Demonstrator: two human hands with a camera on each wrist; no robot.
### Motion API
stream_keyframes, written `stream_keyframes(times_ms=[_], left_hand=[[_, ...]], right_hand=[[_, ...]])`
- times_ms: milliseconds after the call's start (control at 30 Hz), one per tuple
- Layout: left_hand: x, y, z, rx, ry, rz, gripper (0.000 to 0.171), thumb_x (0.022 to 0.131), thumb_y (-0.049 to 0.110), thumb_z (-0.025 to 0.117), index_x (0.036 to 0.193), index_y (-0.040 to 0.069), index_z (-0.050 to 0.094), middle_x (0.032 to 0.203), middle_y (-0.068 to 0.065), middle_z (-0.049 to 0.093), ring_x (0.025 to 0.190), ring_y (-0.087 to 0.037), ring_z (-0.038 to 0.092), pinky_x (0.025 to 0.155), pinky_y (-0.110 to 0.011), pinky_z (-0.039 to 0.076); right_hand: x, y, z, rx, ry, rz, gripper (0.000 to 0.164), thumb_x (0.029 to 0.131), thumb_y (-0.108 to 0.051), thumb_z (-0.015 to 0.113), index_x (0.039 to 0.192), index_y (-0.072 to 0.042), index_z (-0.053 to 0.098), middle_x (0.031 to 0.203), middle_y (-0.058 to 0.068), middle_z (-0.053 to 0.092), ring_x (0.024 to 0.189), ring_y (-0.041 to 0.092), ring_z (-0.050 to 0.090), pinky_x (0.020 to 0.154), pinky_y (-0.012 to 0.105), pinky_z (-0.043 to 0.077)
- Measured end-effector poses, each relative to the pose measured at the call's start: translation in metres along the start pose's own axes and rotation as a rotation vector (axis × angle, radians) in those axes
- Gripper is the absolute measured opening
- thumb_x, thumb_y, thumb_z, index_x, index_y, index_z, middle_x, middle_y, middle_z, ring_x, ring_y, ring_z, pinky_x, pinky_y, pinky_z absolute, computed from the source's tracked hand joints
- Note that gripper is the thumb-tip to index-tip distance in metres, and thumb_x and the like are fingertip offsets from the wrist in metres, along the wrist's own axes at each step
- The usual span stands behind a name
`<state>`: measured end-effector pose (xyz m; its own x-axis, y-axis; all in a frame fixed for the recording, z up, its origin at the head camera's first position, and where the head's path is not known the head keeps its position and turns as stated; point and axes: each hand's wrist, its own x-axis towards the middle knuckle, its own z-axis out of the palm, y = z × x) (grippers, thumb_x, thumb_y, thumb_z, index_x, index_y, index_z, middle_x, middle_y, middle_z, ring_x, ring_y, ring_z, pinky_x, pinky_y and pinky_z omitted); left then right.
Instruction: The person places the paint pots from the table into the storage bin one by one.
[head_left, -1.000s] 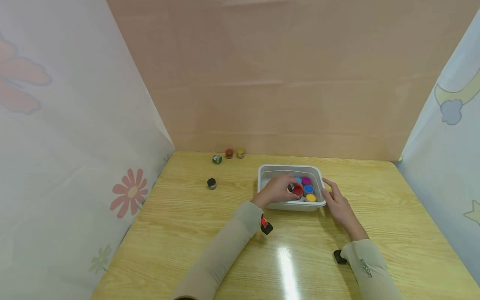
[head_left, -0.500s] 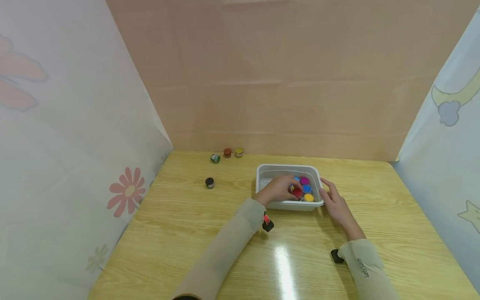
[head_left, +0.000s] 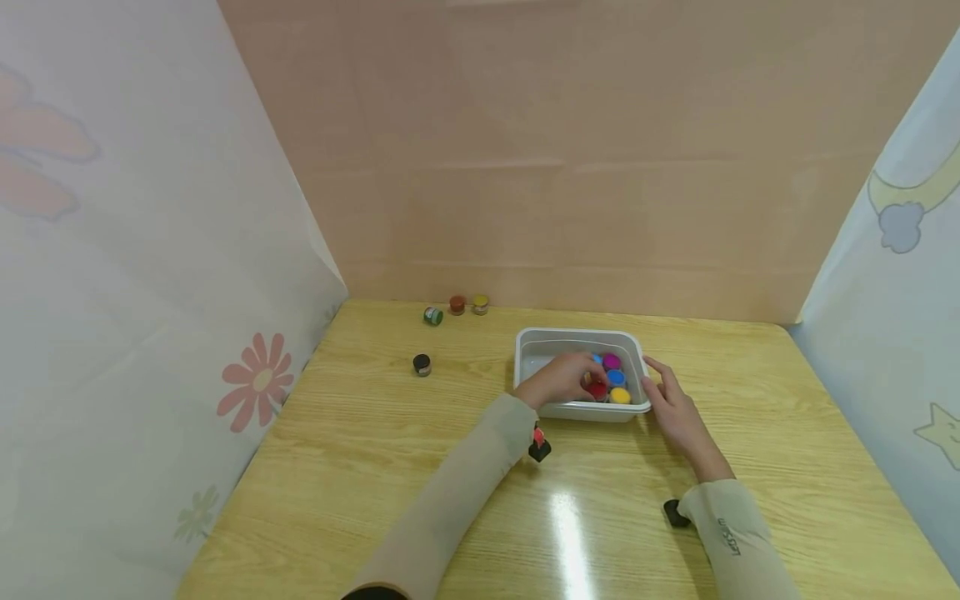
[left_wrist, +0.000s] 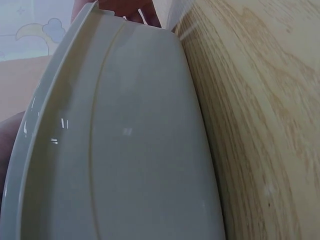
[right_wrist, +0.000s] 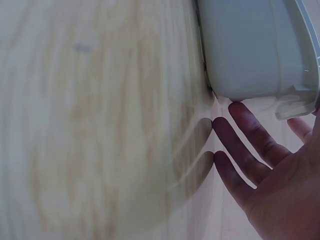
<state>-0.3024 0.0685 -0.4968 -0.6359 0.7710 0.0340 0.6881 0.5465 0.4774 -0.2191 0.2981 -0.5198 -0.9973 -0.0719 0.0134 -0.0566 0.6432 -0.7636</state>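
In the head view my left hand [head_left: 566, 379] reaches over the near side of a white plastic tub [head_left: 577, 335]. Its thumb and fingers pinch a small jar with a red lid [head_left: 597, 392], low among the other jars. Close by in the tub sit jars with a yellow lid [head_left: 620, 396], a blue lid [head_left: 615, 378] and a purple lid [head_left: 611, 362]. A light-blue lid is partly hidden behind the fingers. My right hand [head_left: 675, 412] rests against the tub's right end; in the right wrist view its fingers [right_wrist: 250, 130] are extended, touching or near the wall.
On the wooden table [head_left: 360, 467], a black-lidded jar [head_left: 422, 365] stands to the left. Farther back are a green jar [head_left: 432, 316] lying on its side, a red-brown-lidded jar [head_left: 457, 305] and a yellow-lidded jar [head_left: 481, 304]. Paper walls [head_left: 600, 208] enclose the back and sides.
My left hand has lowered the red-lidded jar slightly, beside the yellow-lidded one in the tub. My right hand stays at the tub's right end.
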Motion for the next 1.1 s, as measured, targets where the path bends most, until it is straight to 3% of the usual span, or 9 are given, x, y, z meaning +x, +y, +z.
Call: stream_keyframes(times_ms=[667,1100], left_hand=[[-0.0024,0.0027,0.0003,-0.039,-0.055,-0.011,0.026,0.093,0.017,0.079,0.119,0.016,0.078,0.115,0.0,0.059,0.097,-0.006,0.058,0.084,-0.009,0.046],[-0.0029,0.0037,-0.0025,-0.045,-0.042,-0.014,0.027,0.091,0.019,0.081,0.118,0.018,0.078,0.113,0.002,0.06,0.095,-0.003,0.06,0.083,-0.009,0.047]], right_hand=[[-0.0044,-0.0044,-0.0001,-0.008,-0.007,-0.002,0.063,0.113,-0.048,0.028,0.167,-0.018,0.015,0.14,0.039,0.055,0.134,0.059,0.047,0.106,0.076,0.036],[-0.0056,-0.0069,-0.0003,-0.008,0.004,-0.008,0.062,0.113,-0.047,0.028,0.166,-0.016,0.017,0.138,0.038,0.057,0.133,0.059,0.049,0.106,0.076,0.036]])
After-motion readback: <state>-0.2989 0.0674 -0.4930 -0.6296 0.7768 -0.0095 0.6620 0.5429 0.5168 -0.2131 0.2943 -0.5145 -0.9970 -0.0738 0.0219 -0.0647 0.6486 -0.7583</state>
